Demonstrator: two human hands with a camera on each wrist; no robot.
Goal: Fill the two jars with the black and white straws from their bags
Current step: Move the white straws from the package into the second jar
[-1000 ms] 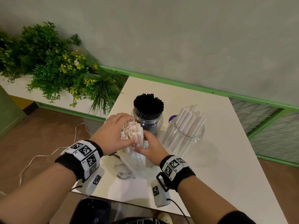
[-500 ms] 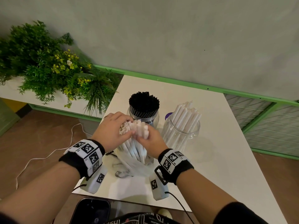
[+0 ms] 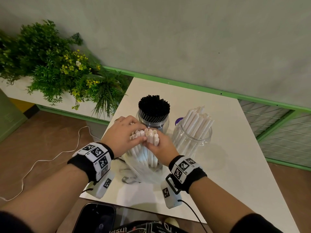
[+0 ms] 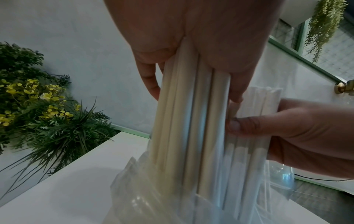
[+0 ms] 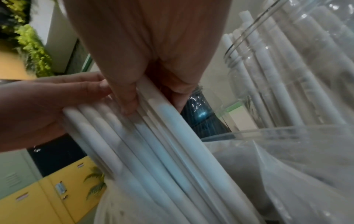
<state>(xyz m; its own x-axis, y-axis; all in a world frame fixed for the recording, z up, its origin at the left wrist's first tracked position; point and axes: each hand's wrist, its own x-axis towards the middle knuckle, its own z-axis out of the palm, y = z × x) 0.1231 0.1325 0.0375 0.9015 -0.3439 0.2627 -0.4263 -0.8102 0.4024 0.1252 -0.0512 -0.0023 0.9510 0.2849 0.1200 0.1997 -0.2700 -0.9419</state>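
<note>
A bundle of white straws stands upright in its clear plastic bag near the table's front. My left hand grips the left part of the bundle, fingers curled round it. My right hand pinches the right part between thumb and fingers. Behind stands a glass jar packed with black straws. To the right a clear jar holds several white straws leaning right.
The white table has a bare stretch on its right side. A purple object peeks out between the jars. A planter of green plants flanks the table's left; a white cable lies on the floor. A phone sits at the near edge.
The straw bundle has split a little at the top, my right hand drawing its part to the right. Both hands have stayed on the bundle above the bag.
</note>
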